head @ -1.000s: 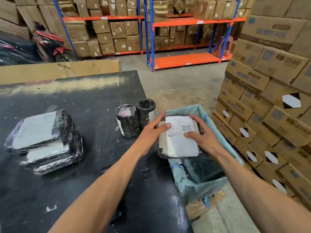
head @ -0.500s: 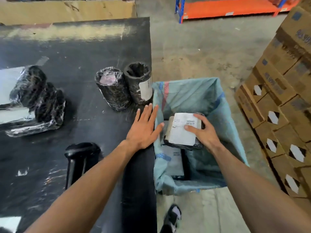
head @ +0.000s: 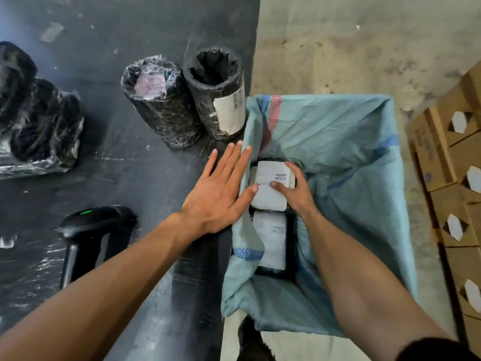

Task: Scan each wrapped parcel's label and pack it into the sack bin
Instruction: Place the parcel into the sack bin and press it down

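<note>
Right hand pinches a black-wrapped, white-labelled parcel inside the pale green woven sack bin; left hand lies flat, fingers spread, on the black desk

Glossy plastic-wrapped parcel with matt paper label; woven cloth sack; scuffed black table.

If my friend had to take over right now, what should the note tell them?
Right hand: grip on a flat wrapped parcel, label up, low inside the sack bin.
Left hand: open and flat on the table edge, holding nothing.
Done: another labelled parcel already lies in the sack.
Left: let go of this one, then scan and pack the two upright rolls and the wrapped bundle on the table. The scanner lies near the left arm.
</note>
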Action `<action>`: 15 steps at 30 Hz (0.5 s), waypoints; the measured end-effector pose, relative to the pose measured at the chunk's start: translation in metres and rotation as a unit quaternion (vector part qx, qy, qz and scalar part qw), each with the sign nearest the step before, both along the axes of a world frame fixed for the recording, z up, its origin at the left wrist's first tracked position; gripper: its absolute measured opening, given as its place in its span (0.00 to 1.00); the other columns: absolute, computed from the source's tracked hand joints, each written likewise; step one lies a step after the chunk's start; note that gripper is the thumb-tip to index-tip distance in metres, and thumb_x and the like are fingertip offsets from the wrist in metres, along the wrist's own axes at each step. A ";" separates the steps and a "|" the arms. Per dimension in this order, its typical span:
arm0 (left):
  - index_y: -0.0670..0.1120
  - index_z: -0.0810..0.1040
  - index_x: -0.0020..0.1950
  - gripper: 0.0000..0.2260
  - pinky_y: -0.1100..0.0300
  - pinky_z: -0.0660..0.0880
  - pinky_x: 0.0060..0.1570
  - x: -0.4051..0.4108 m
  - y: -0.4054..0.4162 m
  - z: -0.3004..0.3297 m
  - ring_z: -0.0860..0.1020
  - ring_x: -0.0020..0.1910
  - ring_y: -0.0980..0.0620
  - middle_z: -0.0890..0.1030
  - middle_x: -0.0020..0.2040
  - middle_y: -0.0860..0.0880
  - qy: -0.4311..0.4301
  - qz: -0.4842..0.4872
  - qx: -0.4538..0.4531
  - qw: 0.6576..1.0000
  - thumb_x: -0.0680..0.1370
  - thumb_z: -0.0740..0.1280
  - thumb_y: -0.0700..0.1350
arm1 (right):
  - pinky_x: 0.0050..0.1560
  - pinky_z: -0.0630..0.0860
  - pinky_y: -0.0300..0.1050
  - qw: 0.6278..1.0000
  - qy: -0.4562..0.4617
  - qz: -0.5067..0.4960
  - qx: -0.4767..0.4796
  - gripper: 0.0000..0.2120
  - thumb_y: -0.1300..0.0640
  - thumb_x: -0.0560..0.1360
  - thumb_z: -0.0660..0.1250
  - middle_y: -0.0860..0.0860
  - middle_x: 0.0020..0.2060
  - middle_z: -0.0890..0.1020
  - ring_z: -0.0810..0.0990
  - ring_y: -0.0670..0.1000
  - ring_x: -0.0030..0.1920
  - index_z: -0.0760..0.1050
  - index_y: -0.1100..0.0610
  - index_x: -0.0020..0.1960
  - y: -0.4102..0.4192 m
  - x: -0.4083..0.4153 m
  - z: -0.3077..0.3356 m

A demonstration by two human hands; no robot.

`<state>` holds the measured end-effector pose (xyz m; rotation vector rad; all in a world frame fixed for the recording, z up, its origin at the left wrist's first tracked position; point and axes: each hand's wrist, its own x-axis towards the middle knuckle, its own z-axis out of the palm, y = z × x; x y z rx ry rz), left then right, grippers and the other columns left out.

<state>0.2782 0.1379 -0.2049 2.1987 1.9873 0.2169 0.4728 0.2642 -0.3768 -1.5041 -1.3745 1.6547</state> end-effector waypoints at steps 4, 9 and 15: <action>0.42 0.45 0.83 0.32 0.46 0.42 0.80 -0.001 -0.001 -0.002 0.44 0.83 0.49 0.48 0.83 0.44 0.004 0.001 0.000 1.000 0.84 0.47 0.59 | 0.81 0.58 0.58 0.966 -0.229 0.116 0.039 0.35 0.37 0.78 0.71 0.55 0.81 0.59 0.59 0.60 0.81 0.61 0.35 0.81 0.014 -0.004 -0.014; 0.43 0.45 0.83 0.32 0.44 0.44 0.80 0.000 -0.001 0.000 0.43 0.83 0.49 0.47 0.84 0.44 0.004 0.001 -0.004 1.000 0.85 0.47 0.59 | 0.81 0.38 0.64 0.857 -0.429 0.226 0.172 0.33 0.30 0.83 0.52 0.56 0.85 0.41 0.39 0.60 0.84 0.49 0.37 0.85 0.009 -0.003 -0.008; 0.42 0.46 0.83 0.32 0.44 0.45 0.80 0.000 -0.001 -0.002 0.45 0.83 0.49 0.49 0.83 0.43 0.008 0.002 0.008 1.000 0.85 0.47 0.58 | 0.78 0.27 0.64 0.794 -0.452 0.300 0.274 0.38 0.26 0.79 0.43 0.53 0.86 0.40 0.37 0.60 0.85 0.44 0.38 0.86 -0.027 -0.027 -0.032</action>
